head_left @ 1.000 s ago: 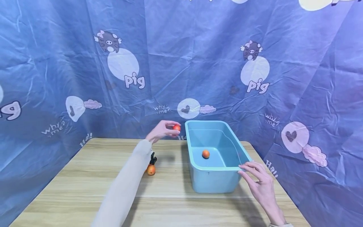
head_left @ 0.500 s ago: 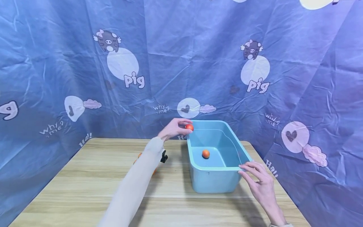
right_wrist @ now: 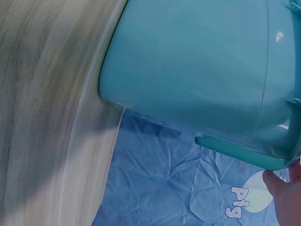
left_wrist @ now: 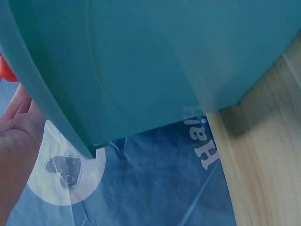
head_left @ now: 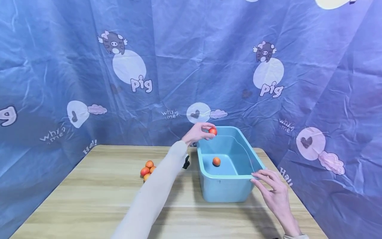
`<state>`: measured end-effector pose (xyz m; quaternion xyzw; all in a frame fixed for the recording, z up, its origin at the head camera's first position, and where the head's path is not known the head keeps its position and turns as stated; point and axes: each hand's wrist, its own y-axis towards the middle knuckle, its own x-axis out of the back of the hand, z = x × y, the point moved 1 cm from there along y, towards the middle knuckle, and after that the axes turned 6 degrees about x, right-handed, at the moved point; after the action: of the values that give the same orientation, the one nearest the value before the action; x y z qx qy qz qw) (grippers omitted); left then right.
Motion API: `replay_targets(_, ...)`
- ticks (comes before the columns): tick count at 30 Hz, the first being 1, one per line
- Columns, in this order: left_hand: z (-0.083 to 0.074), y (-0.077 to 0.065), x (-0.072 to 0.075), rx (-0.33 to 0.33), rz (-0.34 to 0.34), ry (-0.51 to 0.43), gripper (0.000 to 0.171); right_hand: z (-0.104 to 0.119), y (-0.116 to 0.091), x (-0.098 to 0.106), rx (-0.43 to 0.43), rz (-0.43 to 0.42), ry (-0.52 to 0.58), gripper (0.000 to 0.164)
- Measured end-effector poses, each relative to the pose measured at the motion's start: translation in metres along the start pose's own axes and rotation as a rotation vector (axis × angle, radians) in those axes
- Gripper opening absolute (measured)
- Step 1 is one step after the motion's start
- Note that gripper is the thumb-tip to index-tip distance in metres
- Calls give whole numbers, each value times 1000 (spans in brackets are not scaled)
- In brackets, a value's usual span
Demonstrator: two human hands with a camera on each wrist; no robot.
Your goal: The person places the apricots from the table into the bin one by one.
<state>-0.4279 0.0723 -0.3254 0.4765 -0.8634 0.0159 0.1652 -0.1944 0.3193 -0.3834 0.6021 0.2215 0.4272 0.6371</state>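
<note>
Between thumb and fingers, my left hand (head_left: 198, 132) pinches a small round red-orange fruit (head_left: 213, 131) above the far left rim of a light blue plastic tub (head_left: 226, 189). In the left wrist view only part of that fruit (left_wrist: 7, 70) shows, at the left edge beyond the tub's rim. One orange fruit (head_left: 216, 161) lies on the tub's floor. My right hand (head_left: 274, 189) grips the tub's rim at its near right corner, thumb below and fingers on top. On the table to the left, several similar fruits (head_left: 145, 171) sit grouped, partly hidden by my left sleeve.
The tub stands on the right half of a wooden table (head_left: 89, 199). Blue printed cloth (head_left: 179, 66) hangs close behind the table and along both sides. A black wrist device (head_left: 186, 162) shows under my left sleeve.
My left hand has moved right with the fruit, from left of the tub to over its rim. More of the grouped fruits now show. My right hand stays on the rim.
</note>
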Motion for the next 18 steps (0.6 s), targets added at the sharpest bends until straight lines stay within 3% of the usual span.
replay_targets(3,-2,10,-6,16,-3,21,45,-5,-2,2,-1,-7,-11,23)
replay_targets(14,3,21,-19,89,-95,145,53,5,3,2,-20,14,-4,30)
replay_targets(18,5,24,-22,109,-118,240,49,4,3,1,-15,18,2,27)
